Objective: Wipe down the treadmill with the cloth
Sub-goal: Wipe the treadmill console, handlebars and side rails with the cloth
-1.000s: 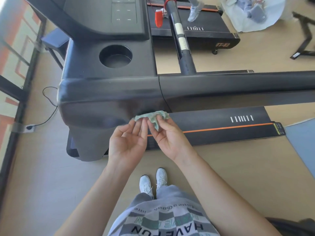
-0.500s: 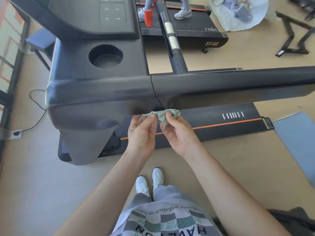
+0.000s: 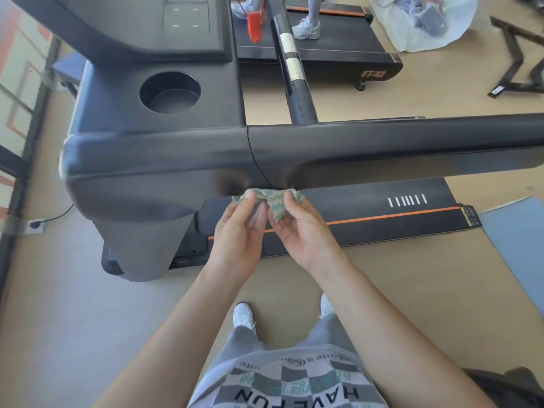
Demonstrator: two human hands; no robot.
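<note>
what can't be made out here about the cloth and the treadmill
Head view: the cloth is bunched between the left hand and right hand, which hide its full spread.
Whether it touches the handrail: cannot tell.
The top edge cuts off the console.
Too small to read: the deck-end label.

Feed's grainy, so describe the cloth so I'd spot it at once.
Find the treadmill's long black handrail crossing the view. Just under its seam, the left hand and right hand pinch the cloth. It alone is pale green and crumpled against black.
</note>
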